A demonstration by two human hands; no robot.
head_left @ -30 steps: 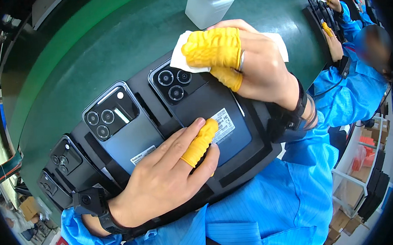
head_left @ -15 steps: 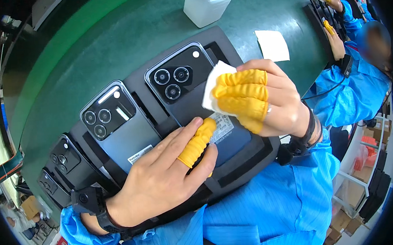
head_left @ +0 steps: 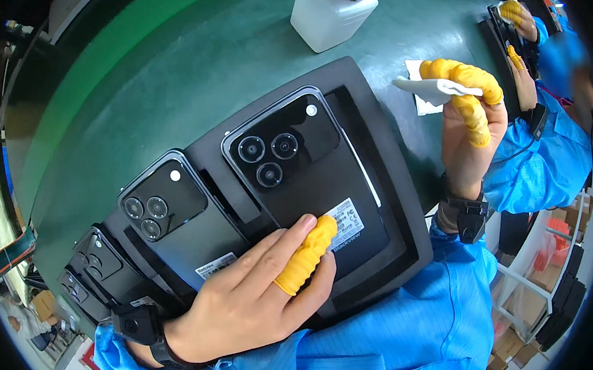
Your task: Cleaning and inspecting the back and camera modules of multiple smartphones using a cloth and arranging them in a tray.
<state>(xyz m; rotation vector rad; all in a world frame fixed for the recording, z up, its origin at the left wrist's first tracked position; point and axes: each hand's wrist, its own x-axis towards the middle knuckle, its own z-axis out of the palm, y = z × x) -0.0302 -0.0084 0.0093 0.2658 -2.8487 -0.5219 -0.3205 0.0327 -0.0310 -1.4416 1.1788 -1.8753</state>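
My left hand (head_left: 256, 291) lies with its fingers stretched over the lower back of a dark smartphone (head_left: 297, 192), one finger in a yellow finger cot touching it beside the white label. The phone rests back up in a black foam tray (head_left: 396, 178), its three camera lenses at the upper left. Away to the right, my right hand (head_left: 470, 118), in yellow finger cots, is closed on a folded white wiping cloth (head_left: 438, 89), above the table and clear of the phone. Another smartphone (head_left: 175, 214) lies in the tray just left of this one.
Two more phones (head_left: 99, 257) lie further left in the tray. A white square bottle (head_left: 333, 14) with a metal top stands on the green table (head_left: 145, 92) behind it. A white paper sheet (head_left: 428, 107) lies partly behind my right hand. At right, a co-worker in blue (head_left: 549, 153) handles a black tray.
My right hand has lifted the cloth off the phone and moved right and slightly up, over the paper. My left hand stays on the phone. The view has shifted a little.
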